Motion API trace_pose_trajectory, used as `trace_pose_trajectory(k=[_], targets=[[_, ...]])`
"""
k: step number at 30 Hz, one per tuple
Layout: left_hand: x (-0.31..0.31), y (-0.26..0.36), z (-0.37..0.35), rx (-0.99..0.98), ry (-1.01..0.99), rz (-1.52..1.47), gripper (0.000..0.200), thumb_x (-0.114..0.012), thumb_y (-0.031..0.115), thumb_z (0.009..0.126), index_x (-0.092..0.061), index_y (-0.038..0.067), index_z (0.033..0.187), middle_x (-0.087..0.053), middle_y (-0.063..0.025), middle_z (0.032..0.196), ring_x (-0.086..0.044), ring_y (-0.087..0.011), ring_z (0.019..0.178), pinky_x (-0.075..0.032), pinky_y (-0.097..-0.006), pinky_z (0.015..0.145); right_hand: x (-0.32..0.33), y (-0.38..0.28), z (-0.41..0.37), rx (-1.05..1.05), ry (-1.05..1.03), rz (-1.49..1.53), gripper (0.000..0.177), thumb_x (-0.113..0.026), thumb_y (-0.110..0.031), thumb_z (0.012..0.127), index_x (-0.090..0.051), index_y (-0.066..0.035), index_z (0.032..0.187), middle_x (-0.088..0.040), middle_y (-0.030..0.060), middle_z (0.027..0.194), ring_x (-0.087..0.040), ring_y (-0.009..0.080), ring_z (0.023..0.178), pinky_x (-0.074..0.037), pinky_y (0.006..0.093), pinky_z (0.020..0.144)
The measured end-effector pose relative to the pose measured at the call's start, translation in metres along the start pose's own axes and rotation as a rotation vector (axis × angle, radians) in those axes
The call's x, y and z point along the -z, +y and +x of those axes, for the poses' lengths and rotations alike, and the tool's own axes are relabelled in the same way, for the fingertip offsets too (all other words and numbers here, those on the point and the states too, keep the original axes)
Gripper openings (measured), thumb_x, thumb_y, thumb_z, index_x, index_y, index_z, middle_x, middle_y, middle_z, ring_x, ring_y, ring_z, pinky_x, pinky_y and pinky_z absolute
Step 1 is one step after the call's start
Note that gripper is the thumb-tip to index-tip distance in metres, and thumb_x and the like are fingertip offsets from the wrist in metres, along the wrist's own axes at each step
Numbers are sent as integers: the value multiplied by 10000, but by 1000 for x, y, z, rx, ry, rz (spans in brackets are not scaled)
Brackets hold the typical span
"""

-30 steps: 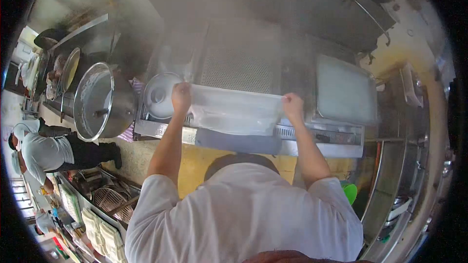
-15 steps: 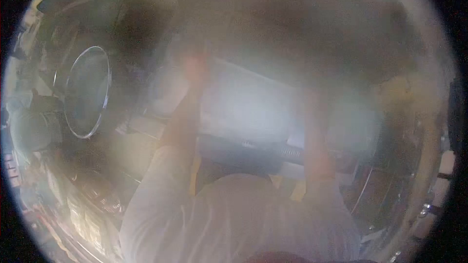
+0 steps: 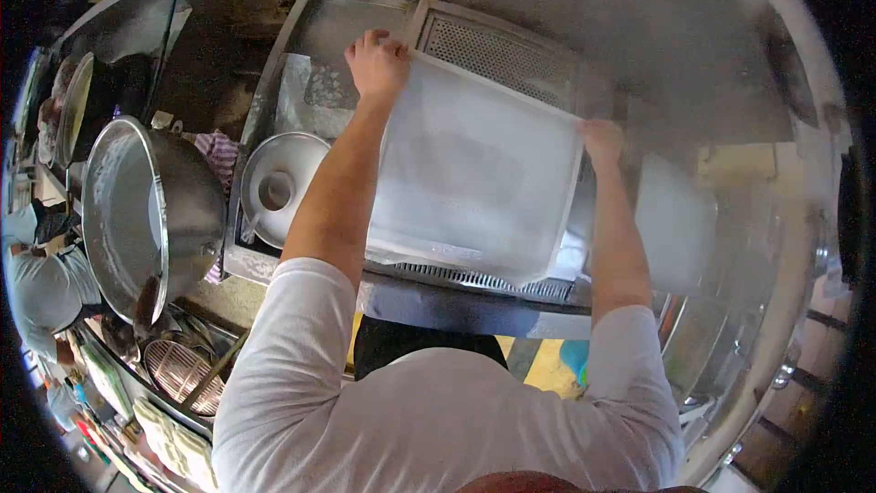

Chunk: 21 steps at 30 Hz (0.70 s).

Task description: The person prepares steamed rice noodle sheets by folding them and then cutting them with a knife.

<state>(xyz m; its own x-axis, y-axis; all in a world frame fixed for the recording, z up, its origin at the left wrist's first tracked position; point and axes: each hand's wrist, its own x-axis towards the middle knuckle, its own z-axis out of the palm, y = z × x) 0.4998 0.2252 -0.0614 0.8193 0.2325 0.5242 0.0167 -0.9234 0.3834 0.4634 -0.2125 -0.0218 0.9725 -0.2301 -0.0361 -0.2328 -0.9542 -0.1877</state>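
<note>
White sheet (image 3: 474, 173) spreads flat over the steamer (image 3: 497, 50), each grip, left hand (image 3: 377, 62) and right hand (image 3: 602, 139), closed on a far corner.

Steamy kitchen w/ steel counter (image 3: 474, 306), big steel pot (image 3: 187, 219) at left, yellow floor (image 3: 547, 361) below.

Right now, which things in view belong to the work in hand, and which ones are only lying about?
In hand:
left hand
right hand
white sheet, gripped at its two far corners
perforated steamer plate just beyond it

Lying about:
large steel pot
round metal bowl
woven basket
co-worker at the left edge
</note>
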Motion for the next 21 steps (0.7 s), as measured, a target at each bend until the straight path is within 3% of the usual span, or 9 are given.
trace_pose_trajectory(k=[3,6,10,12,15,16,18,19,21], targets=[[-11,1,11,5,-2,-4,137,-691,265,822,-786,175,862,-660,-9,1114,-599,-251,1071,-377,-480,1012,3,-4,19,-85,-28,45,374,-763,-390,776,-777,-53,938,-737,189,1005,-686,373,973,-523,449,891],[-14,1,17,-12,-27,-36,146,-691,267,830,-789,171,877,-660,-26,1136,-598,-257,1079,-367,-485,1026,1,-6,28,-142,61,191,302,-769,-342,776,-780,-62,889,-736,192,989,-688,373,959,-525,441,875],[-20,2,24,22,-86,-35,172,-681,264,841,-786,168,938,-662,-51,1147,-597,-273,1102,-377,-502,1018,-11,0,47,-168,-15,237,296,-757,-342,782,-777,-61,873,-737,182,943,-688,374,953,-525,445,868],[-24,4,25,121,-120,-193,207,-681,247,838,-776,150,995,-665,-80,1151,-597,-292,1125,-393,-512,1001,-23,8,52,-9,180,33,312,-748,-306,778,-763,-64,975,-732,194,886,-690,361,915,-520,453,866],[-23,2,24,50,8,-365,237,-684,221,826,-765,128,1028,-666,-99,1154,-600,-301,1133,-408,-503,991,-28,-4,33,171,447,-131,346,-651,-248,838,-721,-67,1124,-731,179,837,-700,398,818,-545,483,817],[-21,0,23,51,6,-365,237,-684,221,826,-765,128,1028,-666,-99,1154,-600,-301,1133,-408,-503,991,-33,-4,32,171,446,-131,346,-651,-248,838,-721,-67,1124,-731,179,837,-700,398,818,-545,483,817],[-16,-5,22,-31,49,-313,220,-716,254,853,-758,120,1022,-656,-135,1225,-631,-342,1104,-488,-485,909,-45,-8,28,102,-50,253,476,-628,-229,843,-625,-33,1277,-706,175,803,-683,350,727,-559,457,691],[-14,-6,21,-33,46,-312,220,-716,254,853,-758,120,1022,-656,-135,1225,-631,-342,1104,-488,-485,909,-35,-24,18,99,-52,256,476,-628,-229,843,-625,-33,1277,-706,175,803,-683,350,727,-559,457,691],[-11,-8,22,47,6,-423,249,-682,193,812,-756,108,1034,-662,-117,1160,-607,-313,1115,-412,-479,992,3,-69,-7,-267,-395,433,646,-652,-162,888,-434,-43,1485,-644,55,737,-565,143,573,-458,287,485]])
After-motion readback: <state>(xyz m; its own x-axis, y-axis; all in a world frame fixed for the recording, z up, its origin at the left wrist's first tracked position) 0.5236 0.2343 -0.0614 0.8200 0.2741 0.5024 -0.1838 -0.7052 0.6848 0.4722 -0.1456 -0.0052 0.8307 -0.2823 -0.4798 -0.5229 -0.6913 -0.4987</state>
